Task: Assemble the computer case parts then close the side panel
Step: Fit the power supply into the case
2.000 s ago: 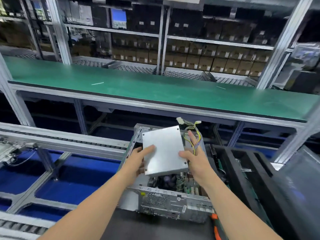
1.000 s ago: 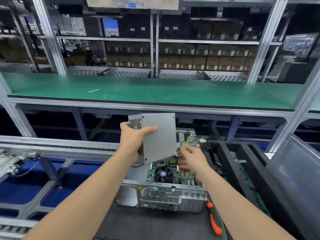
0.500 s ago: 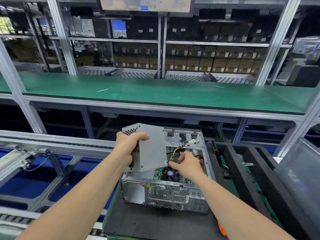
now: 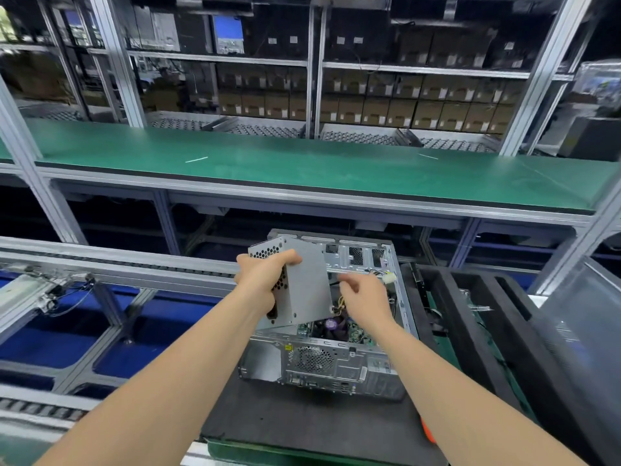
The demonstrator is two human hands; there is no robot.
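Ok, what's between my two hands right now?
The grey power supply box: the left hand grips its left edge, and the right hand is beside its right edge, above the open computer case. The head view shows this.

Green bench top [image 4: 302,169] runs the full width, on aluminium frame posts [image 4: 117,62]. Behind it are rack shelves with rows of brown cardboard boxes [image 4: 403,112], roller tracks [image 4: 235,127] below them, and a blue-lit screen [image 4: 228,28] upper left. Conveyor rail [image 4: 117,267] at left. Black mat [image 4: 302,418] near bottom. Black foam tray [image 4: 470,317] at right. Orange tool handle [image 4: 427,432] at the mat's right edge, mostly hidden.
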